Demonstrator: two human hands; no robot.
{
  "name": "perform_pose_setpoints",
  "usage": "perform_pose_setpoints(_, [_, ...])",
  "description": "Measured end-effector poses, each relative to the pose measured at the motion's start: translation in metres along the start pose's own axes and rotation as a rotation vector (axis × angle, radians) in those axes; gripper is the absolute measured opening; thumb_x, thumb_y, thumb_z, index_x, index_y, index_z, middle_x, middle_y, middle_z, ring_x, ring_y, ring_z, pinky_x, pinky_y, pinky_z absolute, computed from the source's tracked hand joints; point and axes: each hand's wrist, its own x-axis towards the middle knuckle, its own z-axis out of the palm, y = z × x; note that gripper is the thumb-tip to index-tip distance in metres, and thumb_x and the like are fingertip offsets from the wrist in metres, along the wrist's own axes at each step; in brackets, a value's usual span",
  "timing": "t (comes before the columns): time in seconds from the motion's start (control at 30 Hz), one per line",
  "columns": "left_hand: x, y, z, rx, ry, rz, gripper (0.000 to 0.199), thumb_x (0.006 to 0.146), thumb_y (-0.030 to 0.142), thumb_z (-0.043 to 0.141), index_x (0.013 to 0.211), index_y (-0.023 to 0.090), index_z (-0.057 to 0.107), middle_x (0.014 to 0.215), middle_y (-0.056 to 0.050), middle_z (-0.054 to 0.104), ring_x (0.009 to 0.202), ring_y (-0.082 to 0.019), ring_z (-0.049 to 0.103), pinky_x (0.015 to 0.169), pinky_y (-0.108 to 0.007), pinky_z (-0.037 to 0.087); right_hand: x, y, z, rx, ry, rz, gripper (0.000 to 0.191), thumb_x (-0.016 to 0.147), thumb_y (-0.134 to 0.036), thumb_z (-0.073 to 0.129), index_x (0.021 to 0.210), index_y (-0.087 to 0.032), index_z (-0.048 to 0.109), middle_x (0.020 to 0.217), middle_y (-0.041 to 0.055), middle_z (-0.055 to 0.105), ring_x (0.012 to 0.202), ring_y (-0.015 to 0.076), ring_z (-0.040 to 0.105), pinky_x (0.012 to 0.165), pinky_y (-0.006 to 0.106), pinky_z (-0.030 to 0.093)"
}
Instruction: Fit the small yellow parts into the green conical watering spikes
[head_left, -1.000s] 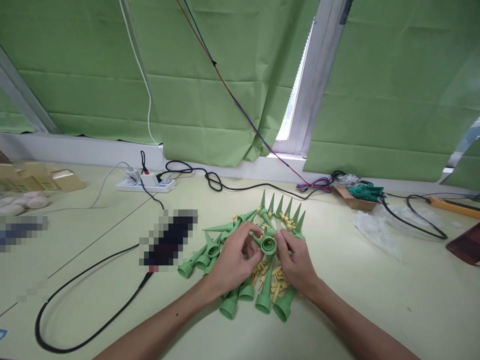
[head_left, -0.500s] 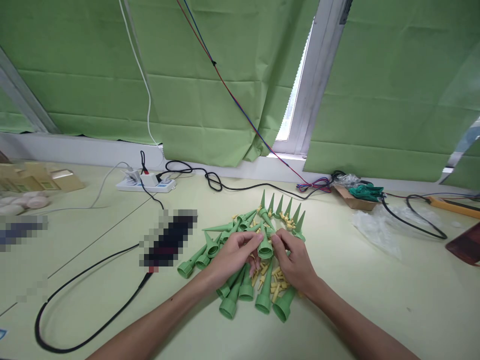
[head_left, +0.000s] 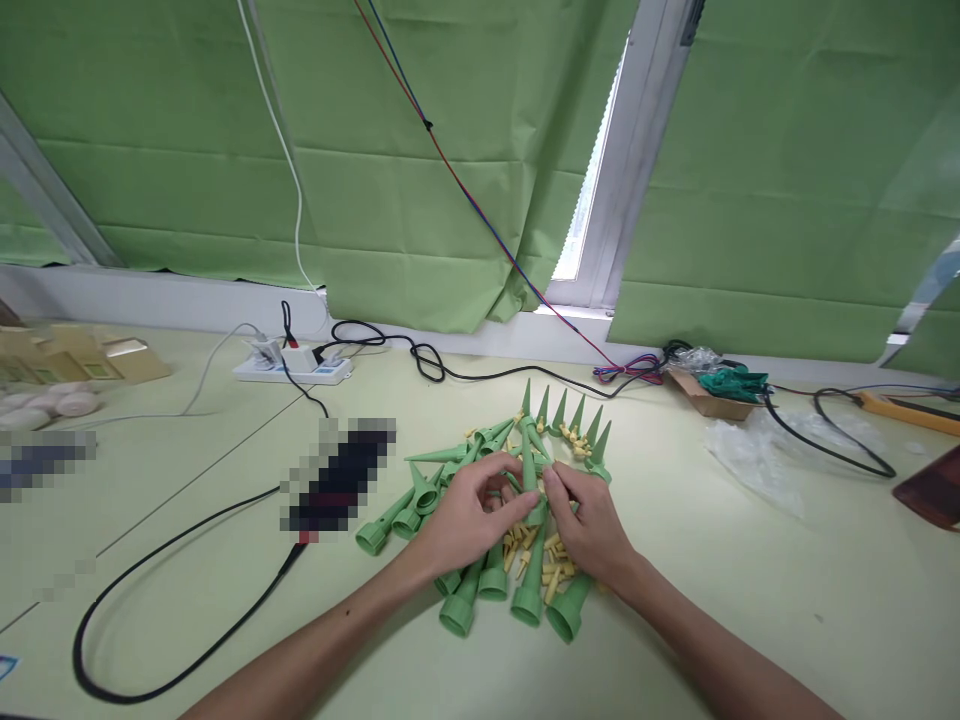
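Note:
My left hand is closed around a green plastic watering spike, its pointed end up and its wide collar low by the thumb. Close beside it on the right, my right hand has its thumb and forefinger pinched together; whatever sits between them is hidden. Under and around both hands lie several more green spikes with open, hollow collars. Small yellow plastic fittings are heaped between them. Behind my hands, a row of spikes stands point up with yellow fittings at their bases.
A white power strip with black cables lies at the back left. A blurred dark device on a black cable is left of the pile. Back right are a small cardboard box with a green bag and some clear plastic wrap.
My left hand has turned the spike so its open collar no longer faces me, and its thumb has moved down to the collar. My right hand has barely moved.

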Motion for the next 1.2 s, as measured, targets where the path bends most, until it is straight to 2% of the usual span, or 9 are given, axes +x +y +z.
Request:
perform_pose_setpoints(0.07, [-0.001, 0.0, 0.001, 0.114, 0.038, 0.109, 0.015, 0.087, 0.032, 0.06, 0.088, 0.018, 0.055, 0.086, -0.001, 0.05, 0.066, -0.01, 0.05, 0.055, -0.021, 0.041, 0.0, 0.001, 0.0, -0.01, 0.002, 0.01, 0.035, 0.098, -0.024, 0.036, 0.065, -0.022, 0.025, 0.056, -0.0061, 0.028, 0.049, 0.0099, 0.028, 0.05, 0.026, 0.023])
perform_pose_setpoints(0.17, [-0.003, -0.003, 0.002, 0.221, 0.041, 0.225, 0.007, 0.09, 0.025, 0.056, 0.093, 0.019, 0.058, 0.098, -0.003, 0.051, 0.064, -0.008, 0.049, 0.056, -0.022, 0.042, 0.0, 0.002, 0.0, -0.016, 0.007, 0.028, 0.035, 0.098, -0.025, 0.036, 0.064, -0.021, 0.026, 0.055, -0.0061, 0.028, 0.049, 0.0097, 0.028, 0.05, 0.026, 0.023])
perform_pose_setpoints(0.33, [-0.005, -0.009, 0.003, 0.286, 0.042, 0.29, 0.017, 0.091, 0.018, 0.052, 0.105, 0.022, 0.06, 0.108, -0.004, 0.05, 0.057, -0.005, 0.046, 0.056, -0.023, 0.042, -0.001, 0.004, 0.001, -0.017, 0.022, 0.049, 0.036, 0.098, -0.027, 0.037, 0.064, -0.021, 0.027, 0.054, -0.0063, 0.028, 0.048, 0.0094, 0.028, 0.05, 0.026, 0.023])
perform_pose_setpoints(0.53, [-0.004, -0.003, 0.004, 0.208, 0.106, 0.181, 0.019, 0.089, 0.022, 0.056, 0.108, 0.023, 0.054, 0.108, -0.004, 0.051, 0.066, -0.009, 0.054, 0.056, -0.022, 0.044, 0.0, 0.004, 0.001, -0.007, 0.097, 0.106, 0.037, 0.099, -0.032, 0.038, 0.065, -0.021, 0.03, 0.055, -0.0063, 0.029, 0.05, 0.01, 0.028, 0.05, 0.026, 0.024])
perform_pose_setpoints(0.63, [-0.001, 0.0, 0.003, 0.172, 0.15, 0.093, 0.012, 0.091, 0.031, 0.055, 0.093, 0.02, 0.053, 0.092, -0.001, 0.053, 0.064, -0.01, 0.051, 0.055, -0.021, 0.041, -0.001, 0.004, 0.0, 0.012, 0.135, 0.136, 0.037, 0.099, -0.033, 0.039, 0.065, -0.022, 0.031, 0.056, -0.0059, 0.031, 0.051, 0.0105, 0.03, 0.051, 0.026, 0.025])
perform_pose_setpoints(0.67, [-0.001, 0.001, 0.003, 0.159, 0.148, 0.061, 0.017, 0.092, 0.035, 0.053, 0.086, 0.019, 0.053, 0.084, 0.0, 0.053, 0.061, -0.01, 0.049, 0.054, -0.021, 0.04, -0.001, 0.004, 0.0, 0.023, 0.138, 0.134, 0.037, 0.1, -0.033, 0.039, 0.066, -0.021, 0.032, 0.057, -0.0057, 0.032, 0.052, 0.0106, 0.031, 0.051, 0.025, 0.026])
perform_pose_setpoints(0.8, [0.002, 0.0, 0.001, 0.063, 0.041, -0.066, 0.041, 0.095, 0.048, 0.044, 0.069, 0.017, 0.051, 0.059, 0.004, 0.047, 0.05, -0.009, 0.041, 0.049, -0.021, 0.033, -0.004, 0.004, -0.001, 0.096, 0.098, 0.078, 0.032, 0.1, -0.032, 0.04, 0.07, -0.021, 0.04, 0.06, -0.0053, 0.037, 0.053, 0.0106, 0.035, 0.052, 0.025, 0.029])
perform_pose_setpoints(0.93, [0.001, 0.001, 0.001, -0.017, -0.047, -0.176, 0.044, 0.091, 0.055, 0.047, 0.073, 0.017, 0.056, 0.052, 0.005, 0.046, 0.043, -0.008, 0.037, 0.042, -0.021, 0.027, -0.006, 0.004, 0.0, 0.138, 0.068, 0.039, 0.029, 0.1, -0.031, 0.04, 0.072, -0.021, 0.042, 0.06, -0.0054, 0.039, 0.053, 0.0104, 0.037, 0.053, 0.024, 0.03])
perform_pose_setpoints(1.2, [0.001, -0.003, 0.001, -0.056, 0.023, -0.14, 0.037, 0.086, 0.052, 0.057, 0.074, 0.018, 0.047, 0.055, 0.007, 0.037, 0.048, -0.008, 0.034, 0.043, -0.02, 0.024, -0.004, 0.002, 0.001, 0.101, 0.05, 0.039, 0.031, 0.1, -0.028, 0.037, 0.07, -0.022, 0.035, 0.059, -0.0056, 0.037, 0.052, 0.0106, 0.034, 0.051, 0.025, 0.028])
